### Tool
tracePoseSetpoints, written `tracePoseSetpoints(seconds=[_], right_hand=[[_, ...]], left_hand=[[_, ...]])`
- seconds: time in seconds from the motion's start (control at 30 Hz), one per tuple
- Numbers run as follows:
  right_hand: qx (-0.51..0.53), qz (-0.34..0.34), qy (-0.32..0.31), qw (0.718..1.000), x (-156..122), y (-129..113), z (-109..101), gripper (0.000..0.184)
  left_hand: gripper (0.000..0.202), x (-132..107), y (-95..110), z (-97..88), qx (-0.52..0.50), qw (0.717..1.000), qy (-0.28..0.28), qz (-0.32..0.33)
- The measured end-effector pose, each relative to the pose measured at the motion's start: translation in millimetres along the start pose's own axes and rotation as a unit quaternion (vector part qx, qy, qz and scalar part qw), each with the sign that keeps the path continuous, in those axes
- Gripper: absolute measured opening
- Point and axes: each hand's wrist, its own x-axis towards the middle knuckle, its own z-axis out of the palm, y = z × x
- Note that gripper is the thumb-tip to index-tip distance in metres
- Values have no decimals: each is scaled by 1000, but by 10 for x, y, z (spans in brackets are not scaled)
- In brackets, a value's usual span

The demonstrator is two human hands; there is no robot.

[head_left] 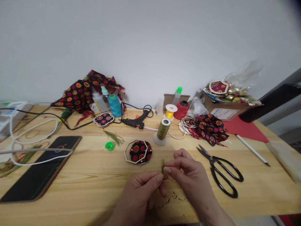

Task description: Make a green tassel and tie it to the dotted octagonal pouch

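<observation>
Phone (43, 172) left on the table (94, 188), scissors (212, 160) right — between them a thread bundle (162, 164), the spool (164, 129) behind.

The left hand (145, 190) and right hand (191, 177) pinched a small green thread bundle (162, 165) in front of the olive spool (164, 130). To that spool's front left, an octagonal frame (125, 153) overlapped a patterned disc (141, 149); behind and left of it lay a black glue gun (138, 121). Scissors (212, 160) lay to its front right, a phone (44, 169) well to its left.

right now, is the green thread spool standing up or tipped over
Upright: the green spool stands on its wide white base on the table, its ringed top end facing up.
</observation>
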Motion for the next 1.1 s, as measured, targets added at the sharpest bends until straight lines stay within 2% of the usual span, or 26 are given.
tracePoseSetpoints(seconds=[0.43, 0.57, 0.7, 0.83, 0.93, 1.0, 1.1], right_hand=[[17, 0, -2, 1000, -15, 30, -1, 3], [22, 6, 17, 1000, -4, 72, -33, 17], [19, 79, 40, 996, -18, 135, -62, 34], [82, 131, -25, 988, -50, 164, -51, 37], [144, 149, -82, 975, -57, 139, -33, 30], [158, 146, -99, 972, -54, 109, -30, 23], [106, 107, -112, 982, -66, 65, -32, 15]], left_hand=[[39, -15, 0, -7, -15, 999, -31, -3], [37, -24, 19, 4, -36, 999, -20, -9], [37, -17, 32, 9, -38, 999, -22, -7], [38, -15, 13, 6, -37, 999, -26, -9], [38, -27, 2, 8, -38, 999, -25, -9], [38, -34, 1, 8, -42, 999, -22, -9], [38, -31, 11, 4, -66, 998, -14, -1]])
